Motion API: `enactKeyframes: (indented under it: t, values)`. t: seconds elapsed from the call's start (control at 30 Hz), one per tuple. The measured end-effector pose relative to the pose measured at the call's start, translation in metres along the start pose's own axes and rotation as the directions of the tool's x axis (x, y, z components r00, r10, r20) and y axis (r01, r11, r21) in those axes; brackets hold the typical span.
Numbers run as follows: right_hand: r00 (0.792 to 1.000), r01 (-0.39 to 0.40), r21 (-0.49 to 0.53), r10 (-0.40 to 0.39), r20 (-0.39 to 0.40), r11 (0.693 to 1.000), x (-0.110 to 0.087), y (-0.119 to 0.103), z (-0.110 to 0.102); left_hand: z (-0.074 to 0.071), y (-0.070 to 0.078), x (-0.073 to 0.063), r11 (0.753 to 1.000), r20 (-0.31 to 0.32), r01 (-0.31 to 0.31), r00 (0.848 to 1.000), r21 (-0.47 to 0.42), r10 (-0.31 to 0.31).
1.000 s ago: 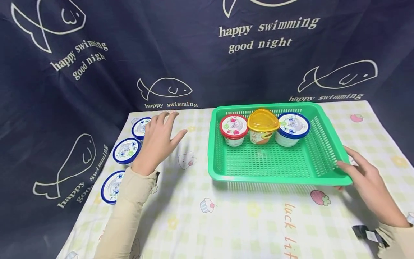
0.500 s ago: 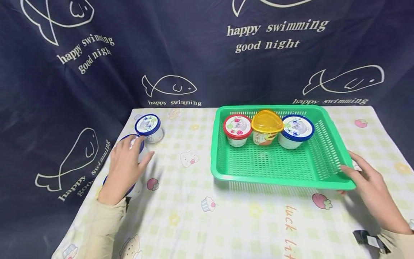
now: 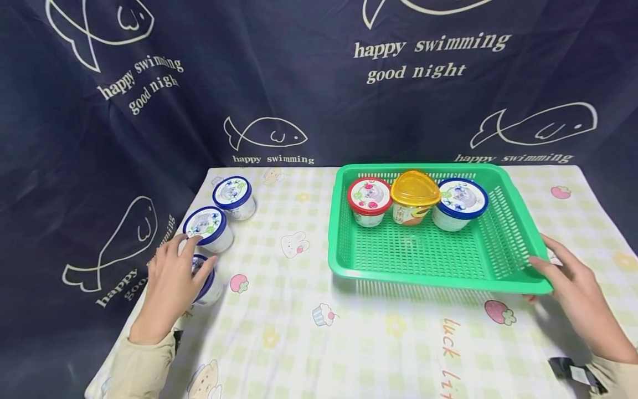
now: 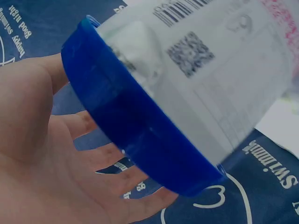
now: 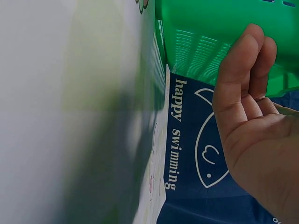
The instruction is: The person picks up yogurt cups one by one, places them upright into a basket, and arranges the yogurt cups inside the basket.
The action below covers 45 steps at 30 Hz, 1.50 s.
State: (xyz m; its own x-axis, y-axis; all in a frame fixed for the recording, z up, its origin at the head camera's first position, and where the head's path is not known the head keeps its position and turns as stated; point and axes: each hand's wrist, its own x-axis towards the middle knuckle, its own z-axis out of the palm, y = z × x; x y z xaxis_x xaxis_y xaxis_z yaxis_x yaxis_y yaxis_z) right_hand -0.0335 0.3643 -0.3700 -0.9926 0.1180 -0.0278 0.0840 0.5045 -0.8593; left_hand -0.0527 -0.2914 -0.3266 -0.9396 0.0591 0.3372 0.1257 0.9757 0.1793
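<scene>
My left hand (image 3: 169, 282) is over the nearest of three blue-lidded tubs, the near tub (image 3: 210, 292), its fingers spread about the lid. In the left wrist view that tub (image 4: 201, 79) fills much of the frame, its blue lid facing the palm and partly hiding the thumb and fingers. Behind it stand a middle tub (image 3: 208, 228) and a far tub (image 3: 234, 194), both upright on the table. At the right, my right hand (image 3: 580, 288) grips the side rim of a green plastic basket (image 3: 408, 279), thumb over the rim, fingers curled on the outside.
Along the basket's back wall stand a red-lidded tub (image 3: 370, 202), a cup with a yellow triangular lid (image 3: 415, 197) and a blue-lidded tub (image 3: 458, 204). A pastel checked cloth (image 3: 369, 349) covers the table. A dark blue fish-print curtain (image 3: 324, 83) hangs behind and to the left.
My left hand has moved left and toward me, from beside the far tub, past the middle one, to the near tub. The right hand stays at the basket's rim. The view has shifted slightly.
</scene>
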Motion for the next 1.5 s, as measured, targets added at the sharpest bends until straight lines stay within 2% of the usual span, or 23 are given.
enactKeyframes:
  t: [0.23,0.6,0.9,1.1,1.27,1.5]
  values:
    - [1.0,-0.011,-0.005,0.011,0.006,1.0,0.0,0.001,0.0,0.002,-0.005,-0.012,0.999,0.02,0.034,0.999,-0.011,-0.034]
    - [1.0,-0.012,0.028,0.012,0.014,1.0,0.0,0.001,0.0,0.006,0.001,-0.022,0.997,0.028,0.056,0.998,-0.049,-0.055]
    - [1.0,-0.024,0.019,0.024,-0.007,1.0,0.0,0.001,0.001,0.008,0.002,-0.023,0.997,0.008,0.042,0.999,-0.063,-0.042]
    - [1.0,-0.021,0.033,0.021,-0.002,0.999,0.0,0.002,0.002,0.008,0.001,-0.023,0.996,0.02,0.047,0.999,-0.074,-0.045]
    - [1.0,-0.01,0.04,0.01,0.003,0.999,0.0,0.002,0.001,0.008,0.002,-0.021,0.997,0.019,0.022,1.0,-0.075,-0.02]
    - [1.0,-0.006,0.049,0.006,0.002,0.999,0.0,0.002,0.002,0.004,0.009,-0.015,0.996,-0.029,-0.042,0.999,-0.077,0.04]
